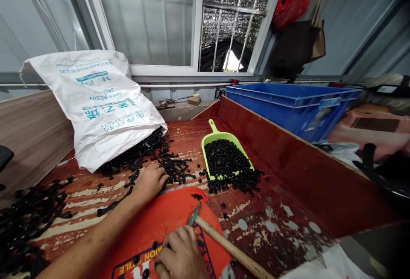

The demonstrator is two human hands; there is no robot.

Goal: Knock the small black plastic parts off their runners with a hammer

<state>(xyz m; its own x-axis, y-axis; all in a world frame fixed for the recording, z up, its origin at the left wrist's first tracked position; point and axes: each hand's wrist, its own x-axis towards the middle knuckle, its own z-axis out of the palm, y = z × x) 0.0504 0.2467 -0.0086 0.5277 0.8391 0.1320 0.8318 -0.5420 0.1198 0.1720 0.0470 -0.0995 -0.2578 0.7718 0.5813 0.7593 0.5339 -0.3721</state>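
Observation:
My left hand [151, 181] reaches over the table with its fingers curled down, beside loose black plastic parts [174, 169] spilling from a white resin sack [109, 108]. What its fingers hold is hidden. My right hand [184, 253] is closed low over a red-orange cloth [160, 215] with printed lettering. A bit of something brownish shows at its fingers, too little to name. Just beyond lies a hammer [237, 251] with a green-grey head and wooden handle, its head close to my right knuckles. Several small black pieces lie on the cloth.
A lime-green dustpan [214, 134] full of small black pieces sits on the worn red table [272, 204]. More black parts [22, 228] pile up at left. A red board [282, 142] edges the right side, with a blue crate [272, 104] behind it. A window stands ahead.

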